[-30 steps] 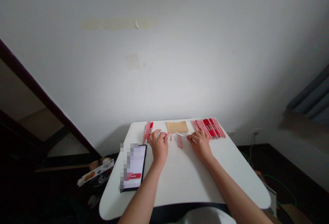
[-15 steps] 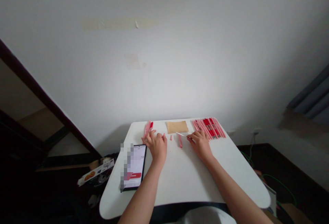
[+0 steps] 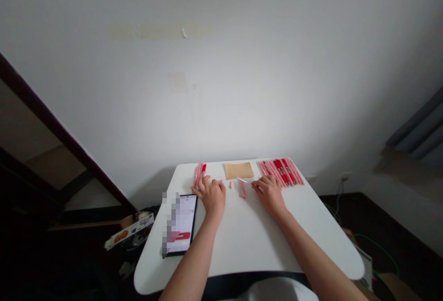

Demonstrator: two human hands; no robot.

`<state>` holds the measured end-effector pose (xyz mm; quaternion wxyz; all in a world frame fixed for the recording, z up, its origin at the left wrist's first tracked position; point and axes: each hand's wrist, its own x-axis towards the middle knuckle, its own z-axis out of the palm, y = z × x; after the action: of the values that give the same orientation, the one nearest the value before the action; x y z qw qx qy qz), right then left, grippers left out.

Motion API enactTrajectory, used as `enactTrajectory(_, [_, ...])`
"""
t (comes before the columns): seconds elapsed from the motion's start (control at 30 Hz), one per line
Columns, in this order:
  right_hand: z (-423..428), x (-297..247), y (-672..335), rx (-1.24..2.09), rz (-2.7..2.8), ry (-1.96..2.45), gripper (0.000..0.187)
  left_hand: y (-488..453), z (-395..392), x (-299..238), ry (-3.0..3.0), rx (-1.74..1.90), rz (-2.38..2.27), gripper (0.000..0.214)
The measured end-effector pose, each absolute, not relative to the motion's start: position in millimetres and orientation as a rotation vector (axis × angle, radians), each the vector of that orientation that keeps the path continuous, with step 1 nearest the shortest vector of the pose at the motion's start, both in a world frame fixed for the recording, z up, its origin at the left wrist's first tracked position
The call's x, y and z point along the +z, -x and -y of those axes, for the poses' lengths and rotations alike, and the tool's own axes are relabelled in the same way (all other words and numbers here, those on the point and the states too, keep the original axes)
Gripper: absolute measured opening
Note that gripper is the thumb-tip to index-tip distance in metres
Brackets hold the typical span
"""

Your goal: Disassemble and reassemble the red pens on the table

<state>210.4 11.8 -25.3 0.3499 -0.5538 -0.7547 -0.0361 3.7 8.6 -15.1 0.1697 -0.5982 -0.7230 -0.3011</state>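
Note:
My left hand rests on the white table with its fingers reaching to a small bundle of pink and red pens at the far left; the fingers look loosely curled on the pens. My right hand pinches a thin white pen refill that points left. A loose pink pen barrel and a small pink piece lie between my hands. A row of several red and pink pens lies beyond my right hand.
A brown paper square lies at the table's far edge. A phone with a lit screen lies at the left edge. A white wall stands behind. On the dark floor are a printed box at left and green cable at right.
My left hand has moved left from the middle of the table to the pen bundle. My right hand has stayed put with the refill.

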Motion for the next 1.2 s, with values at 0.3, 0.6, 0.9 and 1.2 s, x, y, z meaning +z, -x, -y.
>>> enactTrajectory(0.3, [-10.5,-22.9,-210.1,-0.087,1.962,1.434,0.019,-3.4,-7.8,-13.2,1.690,-0.873,2.071,0.029])
enactTrajectory(0.6, [-10.5,-23.5,-210.2,-0.106,1.964,1.437,0.019,-3.1,-6.4,-11.3,1.717,-0.936,2.060,0.022])
enactTrajectory(0.9, [-12.1,-25.9,-211.4,-0.103,1.969,1.427,0.020,-5.7,-5.4,-7.5,1.984,-1.192,1.929,0.021])
enactTrajectory(1.2, [-12.2,-25.3,-210.6,-0.105,1.999,1.410,0.019,-6.2,-6.4,-7.8,2.029,-1.252,1.951,0.016])
